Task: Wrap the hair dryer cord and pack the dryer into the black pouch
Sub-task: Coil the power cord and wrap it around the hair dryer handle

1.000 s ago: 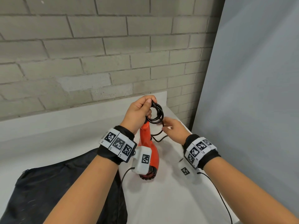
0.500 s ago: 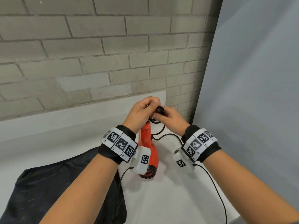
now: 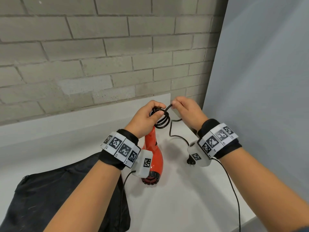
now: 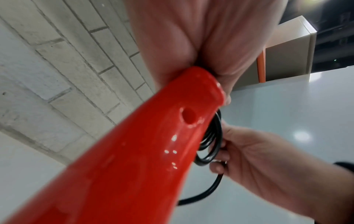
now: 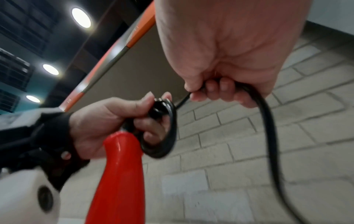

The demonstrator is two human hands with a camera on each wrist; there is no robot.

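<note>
- While the left hand grips the coiled cord atop the red dryer, fingers curled tight,
- right hand pinches the cord's loose run.
- Black pouch lies at the tabletop's near-left corner.

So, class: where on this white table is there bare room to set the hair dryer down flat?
Bare patches: the near stretch of white table between the black pouch and the table's right edge, and the far-left strip between pouch and brick wall. Crowded: the middle, where the red hair dryer stands, and right of it, where cord and plug lie.
</note>
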